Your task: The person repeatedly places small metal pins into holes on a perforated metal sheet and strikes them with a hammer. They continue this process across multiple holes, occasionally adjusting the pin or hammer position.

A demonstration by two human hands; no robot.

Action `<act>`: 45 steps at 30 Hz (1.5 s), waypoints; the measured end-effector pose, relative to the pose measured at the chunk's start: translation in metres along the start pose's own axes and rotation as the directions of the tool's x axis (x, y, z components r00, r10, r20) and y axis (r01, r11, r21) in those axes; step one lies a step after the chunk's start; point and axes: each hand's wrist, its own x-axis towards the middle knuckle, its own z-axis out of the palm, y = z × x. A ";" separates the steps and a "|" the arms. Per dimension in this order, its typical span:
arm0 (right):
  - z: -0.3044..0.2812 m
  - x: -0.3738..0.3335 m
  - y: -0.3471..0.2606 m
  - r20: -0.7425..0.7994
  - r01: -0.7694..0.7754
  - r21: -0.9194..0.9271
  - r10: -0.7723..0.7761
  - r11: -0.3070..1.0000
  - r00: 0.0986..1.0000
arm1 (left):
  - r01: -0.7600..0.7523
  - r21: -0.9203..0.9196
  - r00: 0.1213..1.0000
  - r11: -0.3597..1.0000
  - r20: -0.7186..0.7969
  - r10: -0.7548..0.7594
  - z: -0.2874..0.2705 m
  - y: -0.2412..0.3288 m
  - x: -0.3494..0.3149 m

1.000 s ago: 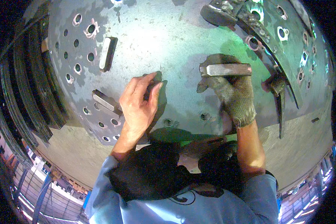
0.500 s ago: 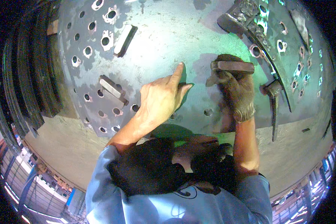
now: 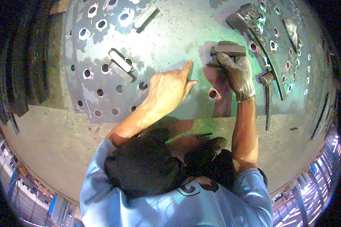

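My left hand [image 3: 168,85] is bare, with its index finger stretched out to the face of a grey steel plate [image 3: 170,41] and the thumb held apart. Nothing is in it. My right hand [image 3: 235,73], in a knitted work glove, grips a short rectangular metal block [image 3: 229,49] over the plate. The gloved fingers partly hide the block's underside. Left of my bare hand lies a stubby metal bar [image 3: 121,60], pale along one side; whether it is one or two pieces I cannot tell. Farther off sits another pale-topped bar [image 3: 146,19].
Many round holes with rough pale rims dot the plate. Right of my glove lies a hammer [image 3: 268,81], by a long thin dark strip [image 3: 278,85] running from a lumpy metal piece [image 3: 241,18]. Dark stacked lengths [image 3: 38,60] stand at far left. Concrete floor [image 3: 64,128] borders the near edge.
The whole view has shifted, so the plate's bars and hammer sit higher in the picture. My right hand still grips the block; my left index finger stays extended.
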 end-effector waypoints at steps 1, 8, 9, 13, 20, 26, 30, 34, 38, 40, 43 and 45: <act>0.002 0.000 -0.002 0.001 0.001 -0.005 -0.001 1.000 1.000 | -0.001 -0.014 1.000 1.000 0.004 0.001 0.000 -0.001 -0.004; 0.010 0.010 -0.025 0.066 0.098 -0.390 -0.079 0.916 0.995 | 0.002 -0.060 0.999 0.998 0.043 0.001 0.003 -0.013 -0.024; 0.014 0.011 -0.029 0.070 0.113 -0.409 -0.093 0.905 0.993 | 0.008 -0.077 0.999 0.997 0.053 -0.004 0.002 -0.013 -0.025; 0.016 0.017 -0.033 0.153 0.207 -0.522 -0.148 0.827 0.977 | -0.001 -0.141 1.000 0.990 0.031 0.006 0.005 -0.018 -0.028; 0.028 0.024 -0.036 0.179 0.186 -0.527 -0.105 0.829 0.978 | 0.016 -0.218 1.000 0.976 0.016 -0.013 0.002 -0.024 -0.027; 0.028 0.029 -0.034 0.195 0.203 -0.587 -0.106 0.784 0.975 | -0.007 -0.226 1.000 0.974 -0.026 0.001 0.006 -0.025 -0.028; 0.026 0.034 -0.026 0.228 0.279 -0.593 -0.174 0.755 0.958 | -0.016 -0.227 1.000 0.974 -0.025 0.011 0.006 -0.025 -0.026; 0.030 0.033 -0.036 0.177 0.103 -0.649 0.017 0.754 0.984 | 0.004 -0.210 1.000 0.978 0.008 -0.002 0.005 -0.025 -0.026; 0.029 0.034 -0.034 0.187 0.117 -0.656 0.011 0.745 0.982 | -0.012 -0.231 1.000 0.973 -0.021 0.007 0.005 -0.025 -0.025; 0.031 0.034 -0.028 0.220 0.263 -0.625 -0.157 0.735 0.963 | -0.010 -0.240 0.999 0.971 -0.035 0.002 0.006 -0.025 -0.026; 0.031 0.035 -0.025 0.257 0.347 -0.625 -0.235 0.699 0.937 | -0.001 -0.225 1.000 0.974 -0.019 -0.004 0.005 -0.024 -0.025; 0.032 0.035 -0.028 0.257 0.318 -0.637 -0.196 0.702 0.946 | -0.014 -0.233 0.999 0.972 -0.054 0.001 0.006 -0.024 -0.025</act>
